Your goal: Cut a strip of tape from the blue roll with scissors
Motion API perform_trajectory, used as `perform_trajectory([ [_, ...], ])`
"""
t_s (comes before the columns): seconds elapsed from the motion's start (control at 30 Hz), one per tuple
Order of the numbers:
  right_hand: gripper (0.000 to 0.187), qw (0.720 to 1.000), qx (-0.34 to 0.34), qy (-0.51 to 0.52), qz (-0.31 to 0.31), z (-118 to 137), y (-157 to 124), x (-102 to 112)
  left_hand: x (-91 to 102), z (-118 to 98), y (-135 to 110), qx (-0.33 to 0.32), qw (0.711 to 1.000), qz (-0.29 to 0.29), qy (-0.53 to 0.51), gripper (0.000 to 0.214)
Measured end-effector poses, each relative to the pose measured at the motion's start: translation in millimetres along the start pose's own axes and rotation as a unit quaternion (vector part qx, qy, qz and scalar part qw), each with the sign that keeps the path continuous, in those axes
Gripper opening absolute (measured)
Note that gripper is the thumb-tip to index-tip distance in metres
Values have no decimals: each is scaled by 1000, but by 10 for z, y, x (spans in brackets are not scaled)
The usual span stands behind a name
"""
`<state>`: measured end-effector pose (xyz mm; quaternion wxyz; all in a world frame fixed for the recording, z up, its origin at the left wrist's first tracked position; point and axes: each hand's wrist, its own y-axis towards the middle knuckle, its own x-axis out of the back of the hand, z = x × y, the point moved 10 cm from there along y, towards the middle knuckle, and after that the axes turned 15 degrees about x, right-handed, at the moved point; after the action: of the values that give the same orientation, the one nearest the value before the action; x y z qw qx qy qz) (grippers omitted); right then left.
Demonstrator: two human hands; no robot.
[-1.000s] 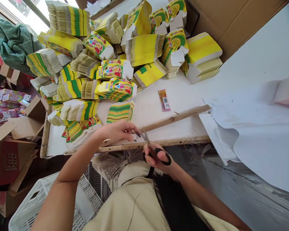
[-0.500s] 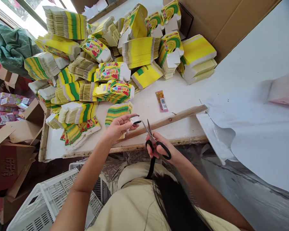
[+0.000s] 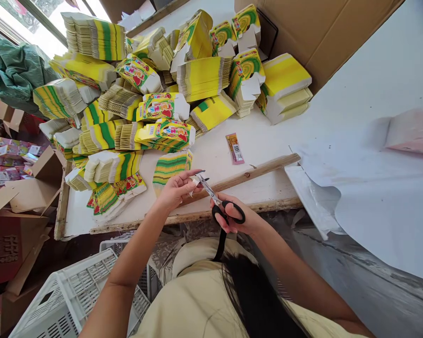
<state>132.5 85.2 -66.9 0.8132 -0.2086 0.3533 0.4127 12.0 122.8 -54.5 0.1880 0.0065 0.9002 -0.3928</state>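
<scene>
At the far left a white crate (image 3: 66, 300) sits below the table edge, and above it the flat cartons (image 3: 102, 134), yellow and green, lie heaped in stacks across the table (image 3: 211, 157). Just in front of the nearest stack the left hand (image 3: 174, 190) is raised a little above the table edge. Its thumb and forefinger are pinched shut on a small white piece (image 3: 193, 180), and the other fingers are loosely curled. Half a second ago that piece stood clear of the blades, which gaped open to its right. Now the scissors (image 3: 218, 206) have come across to it and the blades have narrowed, their tips meeting the piece at the left fingertips. I judge from this that a cut on the piece is under way, though how far through it is cannot be told. The right hand (image 3: 236, 220) is closed through the black handle loops, thumb in one and fingers in the other. Behind both hands a wooden stick (image 3: 264, 170) lies slantwise. A small sachet (image 3: 234, 148) lies beyond the stick, and a white sheet (image 3: 380, 202) covers the table on the right.
</scene>
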Motion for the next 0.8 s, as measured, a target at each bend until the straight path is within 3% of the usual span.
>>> perform_trajectory([
  [0.27,70,999,18,29,-11,-20,14,51,29,69,29,0,1000,-11,-7,67],
  [0.57,63,995,64,-11,-72,273,-37,288,-24,66,3,1,1000,1,0,76],
  [0.67,61,993,76,-11,-87,331,-59,347,-94,62,51,-13,997,-30,76,75],
  [0.8,61,996,61,9,-68,301,-74,256,-224,-111,79,-109,960,-122,228,70],
])
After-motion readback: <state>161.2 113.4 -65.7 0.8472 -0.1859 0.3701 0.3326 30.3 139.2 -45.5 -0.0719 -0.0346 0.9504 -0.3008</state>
